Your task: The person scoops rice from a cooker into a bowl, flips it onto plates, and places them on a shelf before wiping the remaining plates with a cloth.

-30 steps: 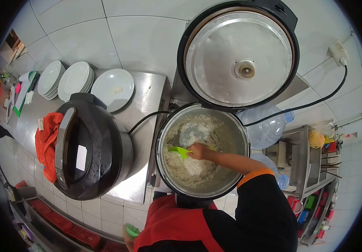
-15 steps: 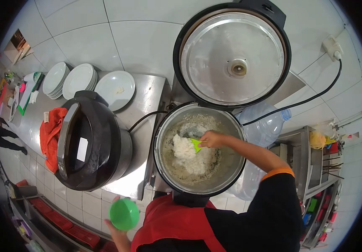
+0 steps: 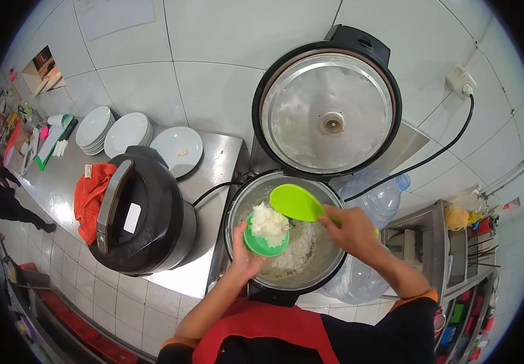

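My left hand (image 3: 245, 258) is closed around a small green bowl (image 3: 261, 246) held above the open rice cooker (image 3: 235, 209). White rice (image 3: 269, 225) is heaped in the bowl, higher than its rim. In my right hand (image 3: 354, 229) is a lime-green rice paddle (image 3: 297, 203), its broad blade just above and to the right of the heap. More rice lies on the bottom of the cooker's metal pot. The cooker's round lid (image 3: 329, 115) stands raised at the back.
A second, closed cooker (image 3: 153, 224) stands on the steel table (image 3: 216, 151) at left, an orange cloth (image 3: 92, 194) over its handle. White plates (image 3: 129, 134) are behind it. Large plastic bottles (image 3: 371, 197) and a power cord (image 3: 438, 148) are at right. Another person (image 3: 16, 203) stands far left.
The green bowl has moved from low left of the cooker to above it and now holds a heap of rice. The paddle has come up out of the rice in the pot.
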The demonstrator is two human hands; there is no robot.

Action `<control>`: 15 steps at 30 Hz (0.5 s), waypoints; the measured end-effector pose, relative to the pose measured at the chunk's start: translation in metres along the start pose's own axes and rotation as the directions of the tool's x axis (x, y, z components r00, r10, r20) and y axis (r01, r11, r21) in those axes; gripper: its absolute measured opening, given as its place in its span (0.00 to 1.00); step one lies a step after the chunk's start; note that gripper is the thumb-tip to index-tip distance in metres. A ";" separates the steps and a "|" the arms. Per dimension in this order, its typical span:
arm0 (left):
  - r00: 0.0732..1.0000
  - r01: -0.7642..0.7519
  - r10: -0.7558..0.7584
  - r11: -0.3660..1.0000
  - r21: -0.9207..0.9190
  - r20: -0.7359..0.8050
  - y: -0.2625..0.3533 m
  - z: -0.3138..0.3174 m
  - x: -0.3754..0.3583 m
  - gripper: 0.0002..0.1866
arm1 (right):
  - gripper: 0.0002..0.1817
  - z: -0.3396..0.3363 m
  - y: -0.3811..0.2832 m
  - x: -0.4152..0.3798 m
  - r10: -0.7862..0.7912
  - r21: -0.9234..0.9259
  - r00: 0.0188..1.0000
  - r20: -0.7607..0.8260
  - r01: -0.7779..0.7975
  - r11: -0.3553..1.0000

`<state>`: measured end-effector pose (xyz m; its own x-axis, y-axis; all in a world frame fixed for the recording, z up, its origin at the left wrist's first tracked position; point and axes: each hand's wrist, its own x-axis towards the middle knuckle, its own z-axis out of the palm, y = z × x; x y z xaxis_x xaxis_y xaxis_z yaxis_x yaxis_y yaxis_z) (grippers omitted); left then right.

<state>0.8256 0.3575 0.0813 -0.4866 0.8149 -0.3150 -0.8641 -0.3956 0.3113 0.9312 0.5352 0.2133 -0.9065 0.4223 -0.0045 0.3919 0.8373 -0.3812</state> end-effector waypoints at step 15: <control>0.990 0.117 -0.126 0.982 0.148 0.057 0.000 0.014 -0.031 0.29 | 0.23 0.034 -0.020 0.024 -0.314 0.512 0.949 -0.029 0.284 0.810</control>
<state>0.8419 0.3384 0.1038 -0.3653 0.8812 -0.3000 -0.8862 -0.2306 0.4018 0.8961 0.5164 0.1894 -0.9788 0.1473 0.1422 -0.0205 0.6204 -0.7840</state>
